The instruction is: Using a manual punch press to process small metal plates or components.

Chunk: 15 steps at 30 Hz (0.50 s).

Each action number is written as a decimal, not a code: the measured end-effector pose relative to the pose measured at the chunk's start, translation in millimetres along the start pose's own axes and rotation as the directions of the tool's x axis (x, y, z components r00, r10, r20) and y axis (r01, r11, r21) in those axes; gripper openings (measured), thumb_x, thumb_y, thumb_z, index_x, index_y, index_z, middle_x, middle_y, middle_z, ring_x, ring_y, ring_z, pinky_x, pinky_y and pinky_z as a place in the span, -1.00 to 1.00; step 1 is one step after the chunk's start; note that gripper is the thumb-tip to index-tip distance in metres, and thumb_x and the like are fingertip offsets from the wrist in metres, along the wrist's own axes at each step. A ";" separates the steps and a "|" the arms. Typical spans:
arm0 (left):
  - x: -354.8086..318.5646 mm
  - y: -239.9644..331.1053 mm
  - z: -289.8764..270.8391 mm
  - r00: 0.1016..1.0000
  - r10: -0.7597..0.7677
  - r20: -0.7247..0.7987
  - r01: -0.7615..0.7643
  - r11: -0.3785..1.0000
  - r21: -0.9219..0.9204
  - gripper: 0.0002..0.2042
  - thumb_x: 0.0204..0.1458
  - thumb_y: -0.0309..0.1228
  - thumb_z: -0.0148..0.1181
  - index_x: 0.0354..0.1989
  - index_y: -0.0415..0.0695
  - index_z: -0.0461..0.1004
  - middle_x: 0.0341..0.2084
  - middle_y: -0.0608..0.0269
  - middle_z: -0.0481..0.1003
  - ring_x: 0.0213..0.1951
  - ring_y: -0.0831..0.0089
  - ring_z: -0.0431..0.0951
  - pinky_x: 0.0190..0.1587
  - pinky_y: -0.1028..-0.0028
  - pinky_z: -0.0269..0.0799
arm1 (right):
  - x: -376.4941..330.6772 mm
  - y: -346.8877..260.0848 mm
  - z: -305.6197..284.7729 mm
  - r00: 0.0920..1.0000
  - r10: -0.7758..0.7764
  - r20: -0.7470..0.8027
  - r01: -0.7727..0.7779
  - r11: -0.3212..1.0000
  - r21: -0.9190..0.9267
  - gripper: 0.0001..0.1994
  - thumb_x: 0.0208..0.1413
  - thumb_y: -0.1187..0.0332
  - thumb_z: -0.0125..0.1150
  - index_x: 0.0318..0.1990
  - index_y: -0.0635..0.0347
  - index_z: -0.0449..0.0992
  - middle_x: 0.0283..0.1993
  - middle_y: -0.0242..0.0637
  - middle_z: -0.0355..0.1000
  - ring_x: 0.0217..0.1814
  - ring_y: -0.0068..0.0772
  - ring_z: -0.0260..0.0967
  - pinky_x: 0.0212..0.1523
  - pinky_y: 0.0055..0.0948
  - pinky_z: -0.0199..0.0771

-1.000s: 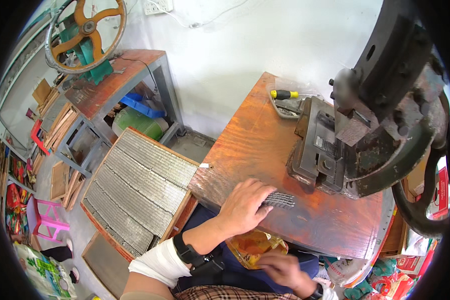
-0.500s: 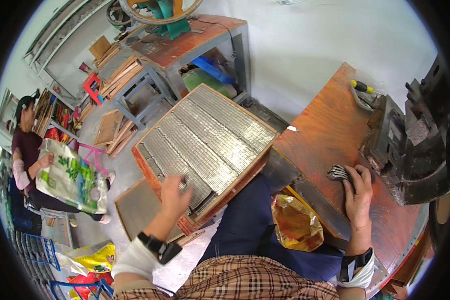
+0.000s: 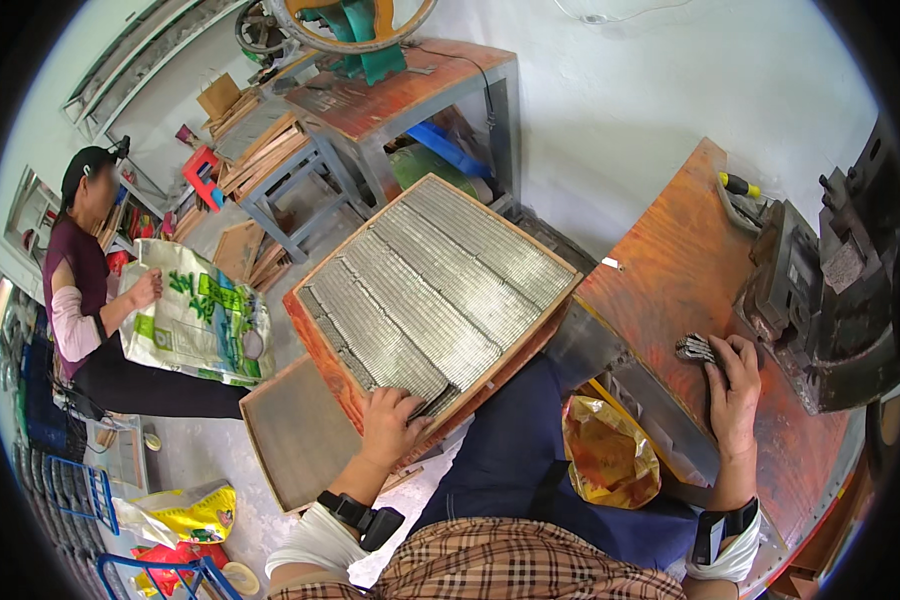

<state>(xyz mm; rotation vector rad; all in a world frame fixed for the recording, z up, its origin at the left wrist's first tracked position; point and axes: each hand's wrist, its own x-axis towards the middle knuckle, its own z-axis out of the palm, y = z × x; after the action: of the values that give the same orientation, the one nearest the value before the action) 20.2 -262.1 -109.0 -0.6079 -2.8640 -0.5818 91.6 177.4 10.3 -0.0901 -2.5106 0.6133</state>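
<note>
A wooden-framed tray (image 3: 528,362) lies tilted before me, filled with rows of small silvery metal pieces (image 3: 440,290). At its near corner my left hand (image 3: 390,432) has its fingers bent and close together over the end of a row; what is at the fingertips is hidden. To the right, on the reddish-brown bench, my right hand (image 3: 735,395) is closed, with thumb and fingertips at a small bundle of thin metal pieces (image 3: 695,347). The heel of that hand is near the bench's front edge.
A dark metal machine (image 3: 810,300) stands on the right of the bench (image 3: 660,240), near a yellow-and-black handled tool (image 3: 739,185). A gold foil bag (image 3: 610,450) sits open by my lap. At left a person (image 3: 90,270) holds a white-and-green sack (image 3: 195,320). Another framed tray (image 3: 300,430) lies lower.
My left hand has come down onto the near corner of the tray from just above it. The right hand stays by the bundle. The person at left has raised the sack, and my view has shifted slightly.
</note>
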 end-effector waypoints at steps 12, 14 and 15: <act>6.1 -9.1 -38.9 0.909 0.293 0.297 -0.346 0.927 0.145 -0.54 -0.35 -0.34 0.38 -0.12 0.11 0.51 -0.02 0.21 0.36 0.13 0.14 0.24 0.10 0.03 0.08 | -3.4 2.2 1.1 1.000 0.016 0.000 -0.016 1.000 0.007 -0.69 -0.07 0.63 0.17 -0.09 0.28 0.47 -0.12 -0.07 0.31 -0.06 -0.09 0.32 -0.03 -0.35 0.33; 9.5 -8.5 -36.2 0.887 0.326 0.326 -0.398 0.898 0.187 -0.51 -0.36 -0.31 0.39 -0.10 0.12 0.49 -0.02 0.24 0.36 0.12 0.16 0.25 0.09 0.03 0.09 | -3.0 3.4 0.5 1.000 -0.003 -0.010 0.003 1.000 -0.001 -0.69 -0.07 0.63 0.16 -0.09 0.28 0.46 -0.12 -0.07 0.31 -0.06 -0.09 0.32 -0.03 -0.35 0.33; 10.6 -8.9 -35.4 0.864 0.378 0.332 -0.465 0.853 0.238 -0.52 -0.36 -0.30 0.38 -0.11 0.12 0.49 -0.03 0.25 0.36 0.11 0.18 0.26 0.09 0.04 0.09 | -4.1 1.9 0.2 1.000 0.011 -0.007 -0.011 1.000 0.001 -0.69 -0.06 0.62 0.16 -0.09 0.28 0.46 -0.12 -0.07 0.31 -0.06 -0.09 0.32 -0.03 -0.35 0.33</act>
<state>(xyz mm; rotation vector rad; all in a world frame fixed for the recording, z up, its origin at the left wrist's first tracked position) 9.3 -280.1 -77.3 -1.3033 -2.8197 0.0315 94.8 178.2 7.2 -0.1054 -2.5046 0.6172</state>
